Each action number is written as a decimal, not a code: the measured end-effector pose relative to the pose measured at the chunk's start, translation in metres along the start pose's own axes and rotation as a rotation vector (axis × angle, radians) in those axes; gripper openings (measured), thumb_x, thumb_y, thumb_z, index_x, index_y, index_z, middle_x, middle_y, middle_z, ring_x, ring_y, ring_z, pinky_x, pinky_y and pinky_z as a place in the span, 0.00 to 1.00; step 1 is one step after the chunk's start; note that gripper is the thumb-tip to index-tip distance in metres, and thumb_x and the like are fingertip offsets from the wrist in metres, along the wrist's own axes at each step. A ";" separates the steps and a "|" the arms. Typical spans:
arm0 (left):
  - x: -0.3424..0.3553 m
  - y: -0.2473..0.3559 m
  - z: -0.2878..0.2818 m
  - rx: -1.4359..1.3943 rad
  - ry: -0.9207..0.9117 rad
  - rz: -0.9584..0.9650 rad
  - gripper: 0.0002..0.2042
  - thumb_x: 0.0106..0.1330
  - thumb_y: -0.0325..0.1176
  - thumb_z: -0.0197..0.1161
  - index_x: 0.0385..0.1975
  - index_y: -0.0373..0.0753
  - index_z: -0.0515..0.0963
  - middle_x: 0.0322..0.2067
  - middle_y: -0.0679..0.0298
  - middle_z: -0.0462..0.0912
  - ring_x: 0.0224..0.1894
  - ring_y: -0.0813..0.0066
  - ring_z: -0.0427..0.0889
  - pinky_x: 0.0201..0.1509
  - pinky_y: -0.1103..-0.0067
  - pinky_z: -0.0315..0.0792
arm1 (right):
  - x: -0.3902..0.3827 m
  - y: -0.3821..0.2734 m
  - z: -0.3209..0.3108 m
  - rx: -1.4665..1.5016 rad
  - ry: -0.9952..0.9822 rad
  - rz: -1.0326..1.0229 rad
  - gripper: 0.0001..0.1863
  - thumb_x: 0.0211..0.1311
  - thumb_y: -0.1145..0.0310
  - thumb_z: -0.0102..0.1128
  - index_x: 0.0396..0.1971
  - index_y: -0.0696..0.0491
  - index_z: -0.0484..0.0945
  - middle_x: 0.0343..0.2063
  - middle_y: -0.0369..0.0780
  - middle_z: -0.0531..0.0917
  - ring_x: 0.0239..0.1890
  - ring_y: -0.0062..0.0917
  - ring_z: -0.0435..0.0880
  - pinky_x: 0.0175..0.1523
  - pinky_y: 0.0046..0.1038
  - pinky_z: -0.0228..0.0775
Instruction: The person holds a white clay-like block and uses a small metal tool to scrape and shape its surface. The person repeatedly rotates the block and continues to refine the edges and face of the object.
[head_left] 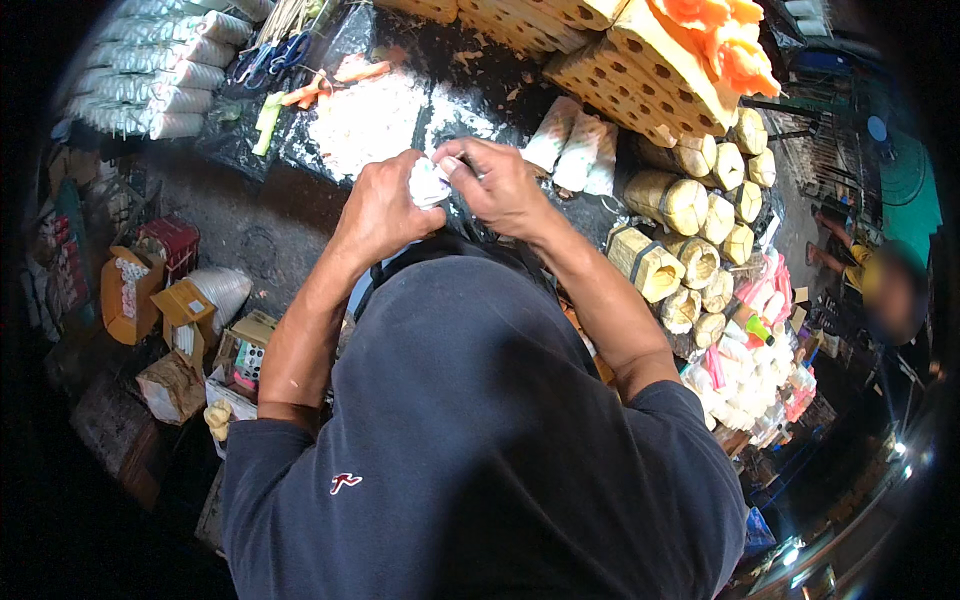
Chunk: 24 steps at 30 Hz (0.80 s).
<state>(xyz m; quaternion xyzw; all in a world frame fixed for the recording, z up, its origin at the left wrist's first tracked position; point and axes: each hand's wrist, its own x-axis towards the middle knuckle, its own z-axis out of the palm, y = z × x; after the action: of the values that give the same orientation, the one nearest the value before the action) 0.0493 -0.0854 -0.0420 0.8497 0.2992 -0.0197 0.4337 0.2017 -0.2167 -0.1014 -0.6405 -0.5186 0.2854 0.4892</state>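
My left hand point(384, 205) is closed around a small white piece point(427, 185), its kind unclear, above the near edge of the black-covered work surface. Against the upper right side of the piece, my right hand point(492, 185) is closed in a pinch. Whatever sits between those fingers is too small to make out. Just beyond both hands lies a heap of white shavings point(365, 130). Orange strips point(308, 92) and a pale green strip point(267, 124) lie to its left. White plastic-wrapped rolls point(575, 148) lie right of my right hand.
Stacked white rolls point(185, 85) and blue-handled scissors point(290, 50) occupy the far left. Yellow blocks with holes point(640, 80) bear orange flower-like pieces point(715, 35) at far right. Pale yellow cylinders point(690, 205) are piled nearer. Cardboard boxes point(130, 295) stand lower left; a person point(885, 285) is at right.
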 end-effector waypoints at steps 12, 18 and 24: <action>-0.010 -0.001 -0.003 -0.044 -0.106 0.099 0.22 0.50 0.31 0.73 0.45 0.27 0.83 0.33 0.40 0.88 0.37 0.42 0.91 0.46 0.59 0.83 | -0.003 -0.015 -0.037 -0.167 -0.285 -0.202 0.23 0.50 0.84 0.63 0.50 0.60 0.80 0.40 0.50 0.83 0.41 0.50 0.86 0.47 0.45 0.81; -0.016 0.007 -0.002 0.009 -0.083 0.128 0.22 0.50 0.32 0.73 0.45 0.28 0.83 0.33 0.40 0.87 0.37 0.43 0.90 0.45 0.60 0.83 | -0.005 -0.002 -0.045 -0.090 -0.272 -0.032 0.09 0.69 0.73 0.67 0.46 0.58 0.82 0.31 0.43 0.84 0.34 0.35 0.86 0.41 0.37 0.78; -0.019 0.009 -0.002 0.018 -0.062 0.105 0.22 0.51 0.31 0.73 0.47 0.29 0.83 0.36 0.43 0.88 0.40 0.43 0.90 0.49 0.59 0.83 | -0.006 -0.037 -0.033 0.185 -0.218 0.285 0.14 0.73 0.60 0.74 0.44 0.56 0.85 0.28 0.38 0.86 0.33 0.21 0.81 0.42 0.33 0.75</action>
<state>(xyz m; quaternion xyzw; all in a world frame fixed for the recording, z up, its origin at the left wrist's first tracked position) 0.0380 -0.0975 -0.0285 0.8670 0.2403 -0.0259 0.4357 0.2150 -0.2337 -0.0561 -0.6251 -0.4439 0.4659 0.4417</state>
